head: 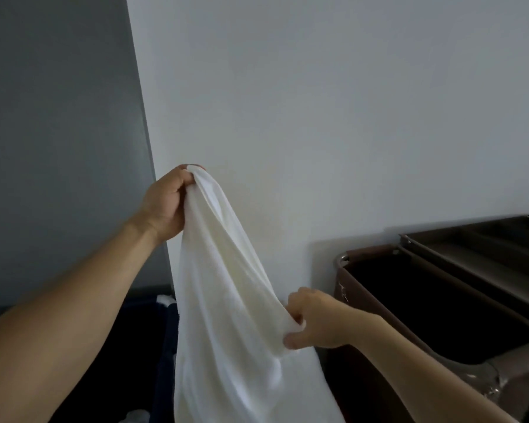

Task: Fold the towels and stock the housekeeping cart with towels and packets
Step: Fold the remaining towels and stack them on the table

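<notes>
Pale wall (333, 102) ahead, grey panel (55, 117) at left. Brown cart (434, 303) at right, cut off by frame edge; compartment dark, contents indistinct. Left hand (165, 206) grips top of white towel (226, 300); right hand (315, 322) pinches its side edge. Towel hangs between hands, lower end out of frame.

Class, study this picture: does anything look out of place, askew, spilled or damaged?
Nothing stands out. The white towel hangs unfolded, gripped by the left hand and right hand, beside the housekeeping cart.
</notes>
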`<state>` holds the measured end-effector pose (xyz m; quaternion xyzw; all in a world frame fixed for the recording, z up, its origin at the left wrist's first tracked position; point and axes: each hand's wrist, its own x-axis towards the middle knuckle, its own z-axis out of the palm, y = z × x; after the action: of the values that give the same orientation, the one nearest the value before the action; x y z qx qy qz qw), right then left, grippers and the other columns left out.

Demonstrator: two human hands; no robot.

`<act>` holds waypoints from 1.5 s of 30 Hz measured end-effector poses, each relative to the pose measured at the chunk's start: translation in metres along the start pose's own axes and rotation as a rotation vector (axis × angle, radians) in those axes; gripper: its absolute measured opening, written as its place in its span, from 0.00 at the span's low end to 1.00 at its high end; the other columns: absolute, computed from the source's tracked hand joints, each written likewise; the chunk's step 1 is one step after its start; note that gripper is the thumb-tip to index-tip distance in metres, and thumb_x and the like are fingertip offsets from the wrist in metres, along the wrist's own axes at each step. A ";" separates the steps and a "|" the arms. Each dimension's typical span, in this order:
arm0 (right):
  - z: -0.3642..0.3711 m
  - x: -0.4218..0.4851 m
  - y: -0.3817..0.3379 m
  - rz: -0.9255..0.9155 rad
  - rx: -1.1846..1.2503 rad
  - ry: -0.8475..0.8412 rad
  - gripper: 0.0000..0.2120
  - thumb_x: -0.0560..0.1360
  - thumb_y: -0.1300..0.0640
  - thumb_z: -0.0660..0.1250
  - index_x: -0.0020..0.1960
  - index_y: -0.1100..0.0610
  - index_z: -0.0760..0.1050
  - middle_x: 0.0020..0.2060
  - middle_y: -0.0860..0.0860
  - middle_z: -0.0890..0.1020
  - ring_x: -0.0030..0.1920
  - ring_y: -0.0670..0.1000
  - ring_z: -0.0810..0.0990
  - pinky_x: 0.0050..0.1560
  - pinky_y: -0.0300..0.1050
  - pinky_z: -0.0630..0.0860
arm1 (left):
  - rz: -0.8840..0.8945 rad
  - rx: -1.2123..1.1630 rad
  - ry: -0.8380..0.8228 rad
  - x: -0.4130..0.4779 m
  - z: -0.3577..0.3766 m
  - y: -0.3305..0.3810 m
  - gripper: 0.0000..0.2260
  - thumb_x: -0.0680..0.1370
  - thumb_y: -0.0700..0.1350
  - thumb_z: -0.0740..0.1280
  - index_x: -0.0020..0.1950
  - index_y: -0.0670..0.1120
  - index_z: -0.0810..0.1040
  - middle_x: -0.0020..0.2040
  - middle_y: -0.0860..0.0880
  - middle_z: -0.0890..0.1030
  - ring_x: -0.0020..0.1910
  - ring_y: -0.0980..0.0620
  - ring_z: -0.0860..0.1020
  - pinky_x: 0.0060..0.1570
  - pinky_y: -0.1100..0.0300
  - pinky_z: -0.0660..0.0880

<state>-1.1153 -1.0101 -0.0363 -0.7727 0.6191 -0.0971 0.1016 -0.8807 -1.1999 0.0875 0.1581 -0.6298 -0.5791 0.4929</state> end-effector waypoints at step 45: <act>0.034 -0.040 0.037 -0.130 -0.057 0.499 0.09 0.77 0.54 0.71 0.56 0.51 0.76 0.41 0.42 0.81 0.33 0.43 0.78 0.34 0.29 0.74 | -0.137 0.727 0.418 -0.042 -0.060 -0.082 0.08 0.79 0.39 0.60 0.56 0.47 0.76 0.52 0.45 0.79 0.53 0.42 0.77 0.57 0.40 0.77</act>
<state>-1.1491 -0.9777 -0.0805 -0.7655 0.5767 -0.2734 -0.0824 -0.8439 -1.2252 -0.0130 0.4773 -0.6676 -0.3060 0.4826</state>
